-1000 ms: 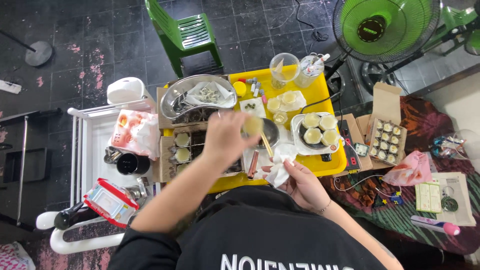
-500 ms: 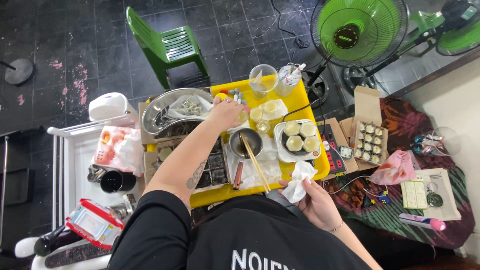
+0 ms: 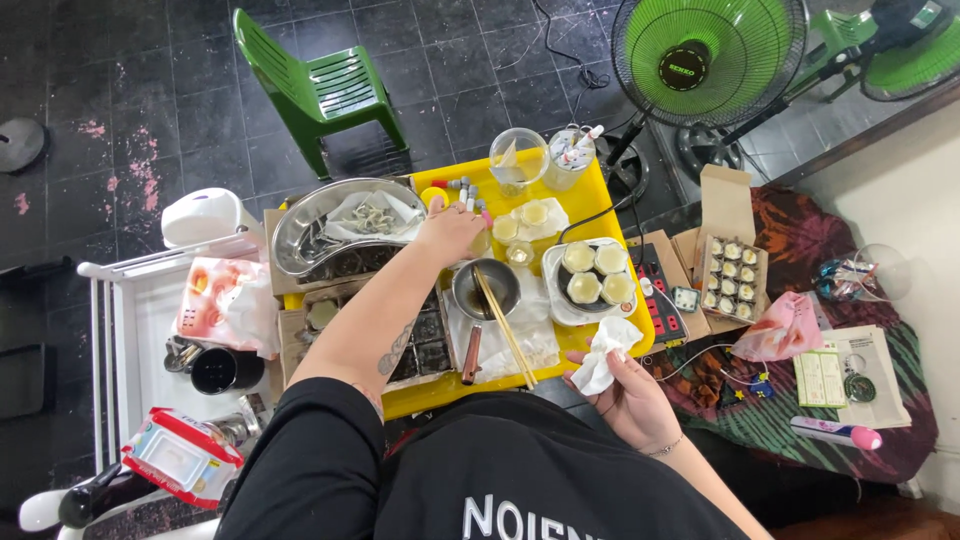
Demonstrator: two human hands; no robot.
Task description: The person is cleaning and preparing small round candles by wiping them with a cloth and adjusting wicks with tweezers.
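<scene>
Head view, looking straight down on a yellow counter (image 3: 610, 205) crowded with small ware. Left hand (image 3: 450, 228) is stretched forward over the counter's far part, fingers curled down at a small glass jar (image 3: 481, 240) of pale filling; the hand hides the contact, so whether it grips the jar cannot be told. Right hand (image 3: 628, 385) sits at the near edge, at about 4 o'clock from the left hand, closed on a crumpled white tissue (image 3: 605, 350). Between the two hands, a small metal saucepan (image 3: 486, 290) with a pair of chopsticks (image 3: 505, 330) laid across its rim, tips trailing toward the body. At 3 o'clock from the saucepan, a white dish (image 3: 553, 285) carries three jars of pale filling. More filled jars rest on white paper (image 3: 552, 222) just right of the left hand. At 9 o'clock from the left hand, a metal tray (image 3: 290, 235) holds paper and small pieces. An open carton of small jars (image 3: 733, 278) stands well to the right, off the counter. A green fan (image 3: 708, 55) stands at 1 o'clock, a green chair (image 3: 320, 85) at 11 o'clock.
</scene>
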